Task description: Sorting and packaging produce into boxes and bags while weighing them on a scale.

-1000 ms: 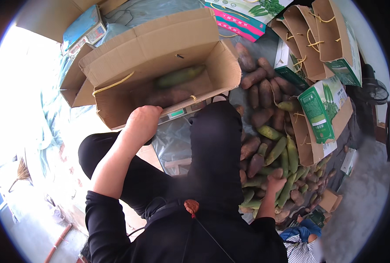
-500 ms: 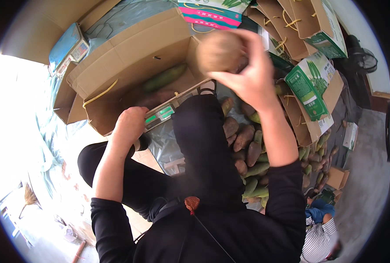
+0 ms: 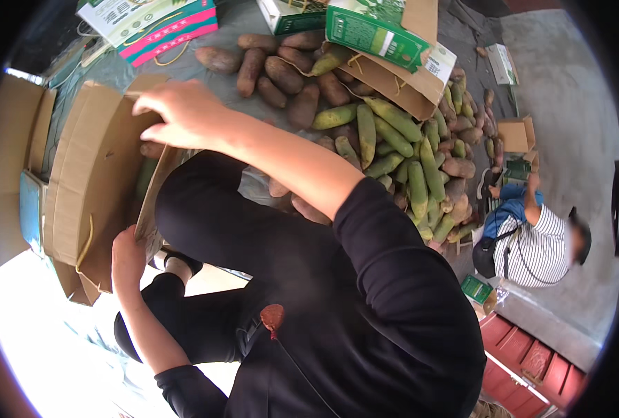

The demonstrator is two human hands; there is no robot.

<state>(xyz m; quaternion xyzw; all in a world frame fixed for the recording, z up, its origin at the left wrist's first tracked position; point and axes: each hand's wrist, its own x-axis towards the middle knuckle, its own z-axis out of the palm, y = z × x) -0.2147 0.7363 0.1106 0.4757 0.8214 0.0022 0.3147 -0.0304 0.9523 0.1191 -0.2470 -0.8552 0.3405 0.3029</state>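
Note:
My left hand (image 3: 127, 259) grips the near wall of an open cardboard box (image 3: 90, 164) at the left, its fingers folded over the edge. My right hand (image 3: 187, 115) reaches over the box's far end, fingers spread and nothing visible in them. Inside the box, a brown-red oblong root vegetable (image 3: 152, 150) shows just under this hand. A long green vegetable (image 3: 144, 179) lies beside it, mostly hidden by the box wall. The box carries a yellow cord handle (image 3: 87, 245) on its outer side.
Right of my legs lies a heap of green (image 3: 393, 129) and brown-red vegetables (image 3: 285, 75). Green-and-white cartons (image 3: 379, 35) and a pink-and-teal carton (image 3: 167, 35) stand beyond. A blue-topped scale (image 3: 31, 209) is left of the box. Another person (image 3: 532, 244) crouches at the right.
The round brown vegetable has left my right hand, which has moved left and down over the box. My view has turned right, showing more of the heap and the other person.

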